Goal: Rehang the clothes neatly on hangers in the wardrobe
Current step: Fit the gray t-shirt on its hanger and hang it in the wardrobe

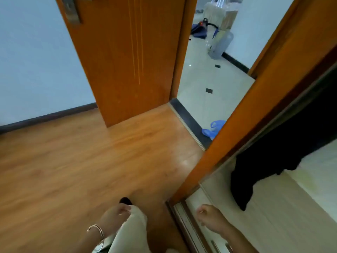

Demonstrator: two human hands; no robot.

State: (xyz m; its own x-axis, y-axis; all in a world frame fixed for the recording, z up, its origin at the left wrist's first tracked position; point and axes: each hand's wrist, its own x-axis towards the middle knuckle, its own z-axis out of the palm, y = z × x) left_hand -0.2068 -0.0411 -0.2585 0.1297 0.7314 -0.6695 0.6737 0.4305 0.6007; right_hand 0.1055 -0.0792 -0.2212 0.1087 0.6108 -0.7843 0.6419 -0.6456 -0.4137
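From the head view, the person stands on a wood floor beside the wardrobe, looking down. The left hand, with bangles at the wrist, hangs low by a pale trouser leg; its fingers curl loosely and appear to hold nothing, though blur makes that uncertain. The right hand hovers over the wardrobe's sliding track, also loosely curled and seemingly bare. The two hands are well apart.

A black garment hangs inside the wardrobe, its hem drooping unevenly toward the pale bottom panel. No hanger can be made out from here.

Risks, as I judge them: grabbing the garment by its loose hem would drag it crooked or off its support; the raised track and the orange frame edge sit right by the feet and right wrist, so a careless step or reach could catch them.

Room is generous on the left, where the floor lies open up to the door. A blue bag lies at the threshold, clear of the work.
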